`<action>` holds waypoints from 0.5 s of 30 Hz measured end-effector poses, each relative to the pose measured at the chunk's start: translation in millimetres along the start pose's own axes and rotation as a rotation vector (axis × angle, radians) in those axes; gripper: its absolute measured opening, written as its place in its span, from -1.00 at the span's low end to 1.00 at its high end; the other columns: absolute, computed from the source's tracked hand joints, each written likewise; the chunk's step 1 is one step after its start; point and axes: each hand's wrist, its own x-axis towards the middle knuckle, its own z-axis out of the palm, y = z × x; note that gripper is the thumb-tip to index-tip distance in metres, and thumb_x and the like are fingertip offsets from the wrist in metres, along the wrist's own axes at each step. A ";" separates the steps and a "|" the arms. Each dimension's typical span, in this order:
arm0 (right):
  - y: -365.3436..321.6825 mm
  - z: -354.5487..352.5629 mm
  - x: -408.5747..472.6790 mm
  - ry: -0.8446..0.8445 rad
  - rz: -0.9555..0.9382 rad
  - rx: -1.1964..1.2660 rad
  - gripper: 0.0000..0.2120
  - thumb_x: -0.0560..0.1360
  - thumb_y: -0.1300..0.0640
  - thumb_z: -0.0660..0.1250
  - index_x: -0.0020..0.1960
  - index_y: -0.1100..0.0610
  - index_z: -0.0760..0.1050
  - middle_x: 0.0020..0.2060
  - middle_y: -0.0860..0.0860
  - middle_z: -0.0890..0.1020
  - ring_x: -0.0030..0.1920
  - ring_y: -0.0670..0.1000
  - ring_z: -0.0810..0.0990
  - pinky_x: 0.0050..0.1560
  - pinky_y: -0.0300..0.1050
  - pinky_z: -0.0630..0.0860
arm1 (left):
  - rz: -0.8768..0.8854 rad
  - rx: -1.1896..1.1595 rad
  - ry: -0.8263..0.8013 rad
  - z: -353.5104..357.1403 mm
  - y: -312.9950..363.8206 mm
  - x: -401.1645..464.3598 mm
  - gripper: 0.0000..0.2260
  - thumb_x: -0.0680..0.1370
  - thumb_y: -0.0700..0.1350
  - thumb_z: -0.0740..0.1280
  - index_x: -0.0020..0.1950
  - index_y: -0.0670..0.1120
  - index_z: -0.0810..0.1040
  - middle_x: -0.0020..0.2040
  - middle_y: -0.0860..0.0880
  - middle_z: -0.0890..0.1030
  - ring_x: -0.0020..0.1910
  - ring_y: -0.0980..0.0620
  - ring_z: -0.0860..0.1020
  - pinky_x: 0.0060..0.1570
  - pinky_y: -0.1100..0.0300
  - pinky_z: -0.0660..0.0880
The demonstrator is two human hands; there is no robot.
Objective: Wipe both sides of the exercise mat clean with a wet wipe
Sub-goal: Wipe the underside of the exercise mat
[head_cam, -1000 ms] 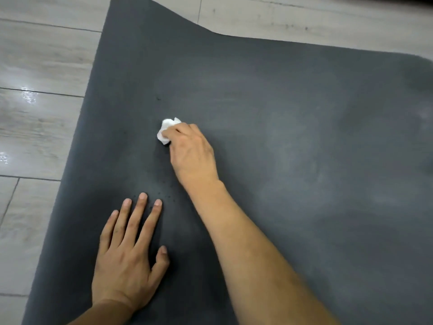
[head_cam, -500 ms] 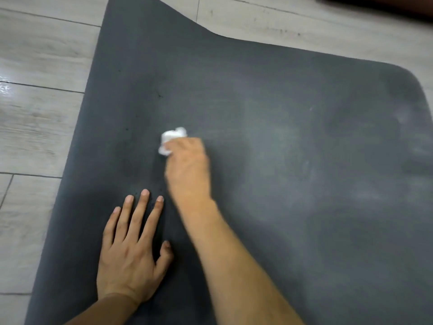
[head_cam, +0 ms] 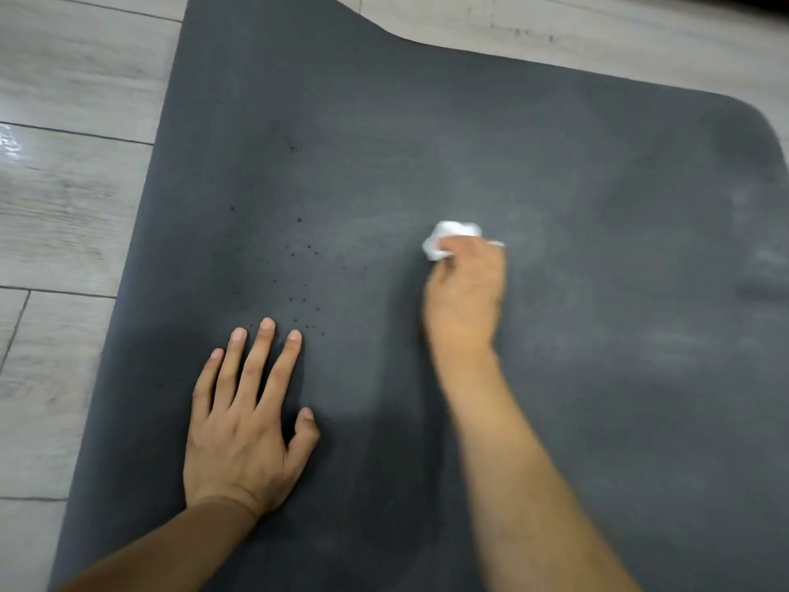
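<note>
so, obs from the side: exercise mat (head_cam: 469, 134) lies flat on pale wood-look floor (head_cam: 64, 198), far left corner running out of frame, far right corner rounded. judged soft, thin, floppy, light; grippy matte face, prob. drags on the wipe rather than slides. to flip for 2nd side, best taken at an edge or corner w/ both hands, peel & fold over; pinching mid-sheet would only bunch it.

wet wipe (head_cam: 448, 239) is a small white crumpled wad, limp, judged easy to tear if scrubbed hard.

right hand (head_cam: 465, 292) fingers curled round the wad, pressing it on the mat approx. centre; blurred. left hand (head_cam: 247, 425) flat, fingers straight & spread, palm down on the mat near its left edge, holding nothing, prob. pinning the sheet.

look: dark grey, hazy pale smears to the right, cluster of tiny dark specks (head_cam: 305, 288) just beyond left fingertips. underside not visible.
</note>
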 end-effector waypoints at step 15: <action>92.8 -69.3 -11.2 0.045 0.315 -0.123 -0.70 0.38 0.29 0.17 -0.05 0.18 0.66 -0.04 0.15 0.68 -0.01 0.28 0.57 0.14 -0.12 0.40 | -0.024 -0.033 -0.016 -1.7 3.1 -0.1 -0.33 0.54 0.13 0.11 0.65 -0.05 0.24 0.66 -0.13 0.19 0.64 -0.21 0.13 0.60 -0.17 0.06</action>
